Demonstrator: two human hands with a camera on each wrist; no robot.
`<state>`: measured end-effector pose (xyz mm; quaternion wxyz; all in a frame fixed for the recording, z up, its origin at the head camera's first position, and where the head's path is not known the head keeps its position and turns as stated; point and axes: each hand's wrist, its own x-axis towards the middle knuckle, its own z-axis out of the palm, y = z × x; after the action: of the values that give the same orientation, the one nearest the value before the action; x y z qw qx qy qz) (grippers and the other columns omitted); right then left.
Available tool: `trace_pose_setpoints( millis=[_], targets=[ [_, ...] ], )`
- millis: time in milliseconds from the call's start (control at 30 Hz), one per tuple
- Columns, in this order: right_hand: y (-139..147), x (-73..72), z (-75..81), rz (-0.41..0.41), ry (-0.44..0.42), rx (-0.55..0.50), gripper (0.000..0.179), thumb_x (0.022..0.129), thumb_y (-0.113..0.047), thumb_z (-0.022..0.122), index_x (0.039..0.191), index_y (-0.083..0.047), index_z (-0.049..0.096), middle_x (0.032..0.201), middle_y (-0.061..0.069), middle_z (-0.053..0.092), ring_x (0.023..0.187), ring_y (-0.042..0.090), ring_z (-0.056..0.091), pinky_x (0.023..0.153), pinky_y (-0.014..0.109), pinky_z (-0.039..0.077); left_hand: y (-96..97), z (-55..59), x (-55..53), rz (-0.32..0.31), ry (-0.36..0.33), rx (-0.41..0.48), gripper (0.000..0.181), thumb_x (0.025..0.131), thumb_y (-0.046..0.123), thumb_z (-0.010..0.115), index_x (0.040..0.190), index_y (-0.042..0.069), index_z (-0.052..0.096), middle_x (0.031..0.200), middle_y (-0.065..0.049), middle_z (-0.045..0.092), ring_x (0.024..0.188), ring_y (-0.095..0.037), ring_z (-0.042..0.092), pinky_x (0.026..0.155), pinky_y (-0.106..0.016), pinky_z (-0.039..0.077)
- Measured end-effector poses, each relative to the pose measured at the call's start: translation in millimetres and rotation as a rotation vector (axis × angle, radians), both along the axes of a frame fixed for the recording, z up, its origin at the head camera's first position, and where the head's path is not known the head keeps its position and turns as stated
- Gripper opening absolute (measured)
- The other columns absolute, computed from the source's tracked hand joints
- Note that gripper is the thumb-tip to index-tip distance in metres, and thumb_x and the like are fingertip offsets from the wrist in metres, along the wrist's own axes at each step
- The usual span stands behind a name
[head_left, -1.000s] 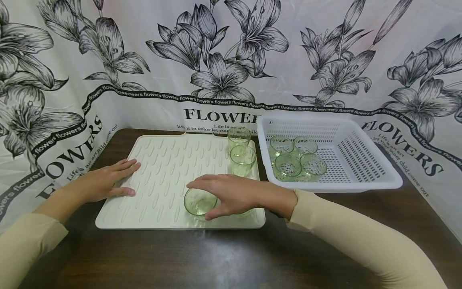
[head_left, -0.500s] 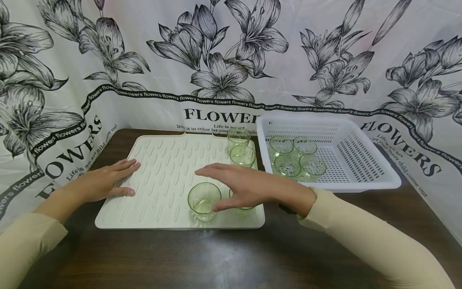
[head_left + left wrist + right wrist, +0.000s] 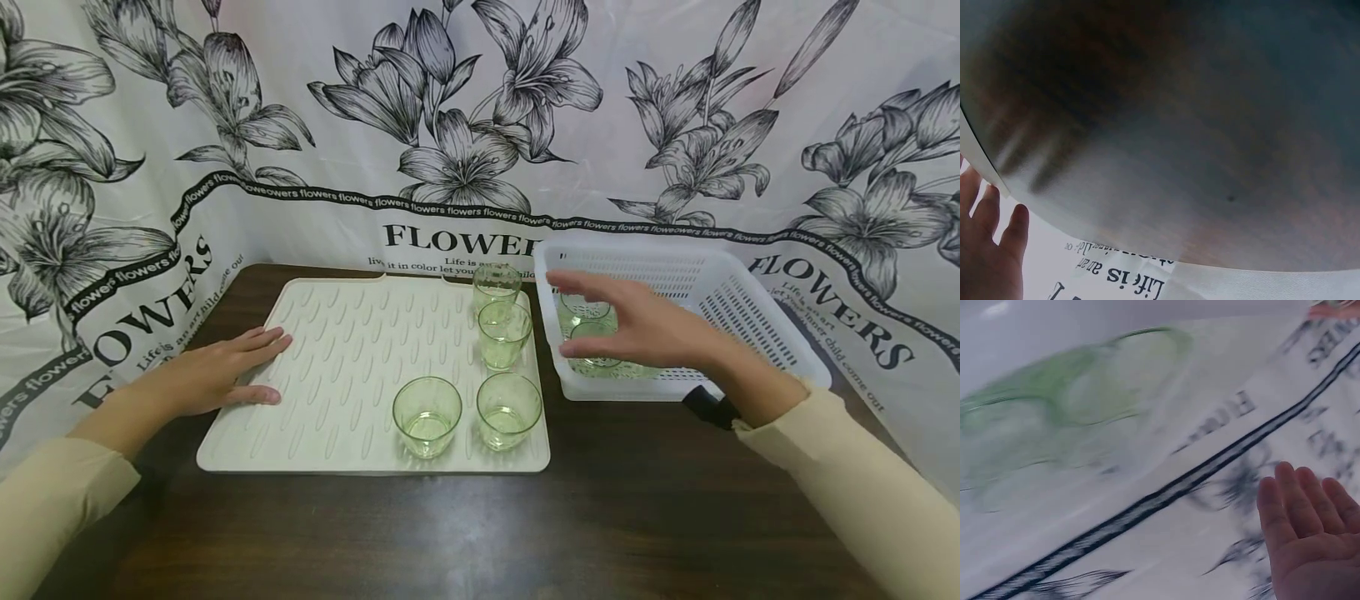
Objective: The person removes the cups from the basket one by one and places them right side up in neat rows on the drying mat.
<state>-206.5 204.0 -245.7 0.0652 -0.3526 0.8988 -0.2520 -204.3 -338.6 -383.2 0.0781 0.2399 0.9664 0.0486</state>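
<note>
The near-left glass (image 3: pixel 427 421), gripped by the right hand (image 3: pixel 645 321) a second ago, is now left upright on the mat (image 3: pixel 337 367). Four glasses (image 3: pixel 504 337) are stood there, so that placement is judged finished. The right hand is now held over the basket (image 3: pixel 637 388), thumb and fingers spread wide, nothing held. Basket glasses (image 3: pixel 587 312) are partly hidden beneath it; their number cannot be told. The mat's left side is touched by the left hand (image 3: pixel 213 373), fingers extended, nothing gripped.

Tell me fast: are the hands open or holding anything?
Left hand: open, resting on the white draining tray, holding nothing.
Right hand: open, above the white plastic basket, holding nothing.
</note>
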Motion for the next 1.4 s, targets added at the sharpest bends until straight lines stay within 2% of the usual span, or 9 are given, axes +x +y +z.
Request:
trace_pose_setpoints(
  millis=[100, 200, 333, 633, 867, 1233, 1400],
  targets=[
    [24, -5.2, -7.6, -0.075, -0.014, -0.006, 0.08, 0.087, -0.035, 0.079, 0.154, -0.018, 0.038, 0.151, 0.01, 0.046, 0.134, 0.04, 0.046, 0.104, 0.063, 0.037, -0.3, 0.9, -0.7, -0.003, 0.005, -0.001, 0.091, 0.087, 0.061, 0.065, 0.153, 0.005, 0.036, 0.158, -0.023, 0.032, 0.141, -0.049, 0.032, 0.097, -0.068, 0.038],
    [45, -9.3, -15.8, -0.112, -0.007, 0.002, 0.081, 0.086, -0.033, 0.08, 0.153, -0.011, 0.04, 0.15, 0.014, 0.047, 0.133, 0.042, 0.047, 0.104, 0.062, 0.038, 0.0, 1.1, -1.3, -0.001, -0.001, -0.002, 0.092, 0.087, 0.062, 0.064, 0.154, 0.005, 0.036, 0.158, -0.023, 0.031, 0.141, -0.05, 0.031, 0.097, -0.068, 0.038],
    [67, -12.8, -22.8, -0.131, -0.004, 0.022, 0.081, 0.085, -0.03, 0.081, 0.15, -0.004, 0.041, 0.149, 0.019, 0.047, 0.134, 0.042, 0.046, 0.105, 0.06, 0.037, 0.4, 0.9, -1.2, 0.005, -0.011, -0.002, 0.092, 0.087, 0.062, 0.064, 0.154, 0.006, 0.035, 0.158, -0.023, 0.031, 0.141, -0.05, 0.03, 0.098, -0.069, 0.037],
    [102, -11.0, -27.7, -0.17, -0.047, 0.04, 0.082, 0.083, -0.028, 0.082, 0.148, 0.001, 0.041, 0.147, 0.025, 0.047, 0.133, 0.047, 0.045, 0.105, 0.062, 0.035, -0.6, 0.3, -1.4, -0.002, -0.002, 0.005, 0.091, 0.087, 0.061, 0.065, 0.153, 0.005, 0.036, 0.158, -0.023, 0.031, 0.141, -0.049, 0.031, 0.098, -0.067, 0.038],
    [112, -11.2, -38.0, -0.185, -0.033, 0.107, 0.088, 0.081, -0.035, 0.084, 0.149, 0.0, 0.04, 0.143, 0.027, 0.05, 0.129, 0.048, 0.049, 0.101, 0.063, 0.039, -0.4, -0.4, -0.7, -0.001, -0.005, 0.006, 0.09, 0.087, 0.06, 0.065, 0.153, 0.005, 0.036, 0.158, -0.023, 0.031, 0.141, -0.05, 0.031, 0.098, -0.067, 0.038],
    [108, -15.8, -48.0, -0.22, -0.048, 0.174, 0.092, 0.08, -0.042, 0.083, 0.149, 0.0, 0.039, 0.138, 0.031, 0.053, 0.125, 0.048, 0.053, 0.099, 0.065, 0.04, 3.1, 1.3, 0.9, -0.002, 0.006, 0.0, 0.089, 0.089, 0.059, 0.064, 0.154, 0.005, 0.035, 0.158, -0.023, 0.031, 0.141, -0.049, 0.032, 0.098, -0.067, 0.038],
    [108, -18.1, -52.1, -0.211, -0.032, 0.196, 0.091, 0.08, -0.038, 0.083, 0.149, 0.002, 0.039, 0.137, 0.031, 0.054, 0.124, 0.048, 0.054, 0.099, 0.064, 0.04, 1.6, 1.3, 1.5, -0.001, 0.008, 0.006, 0.089, 0.088, 0.058, 0.065, 0.153, 0.004, 0.036, 0.157, -0.023, 0.031, 0.141, -0.049, 0.031, 0.098, -0.068, 0.038]
  ],
)
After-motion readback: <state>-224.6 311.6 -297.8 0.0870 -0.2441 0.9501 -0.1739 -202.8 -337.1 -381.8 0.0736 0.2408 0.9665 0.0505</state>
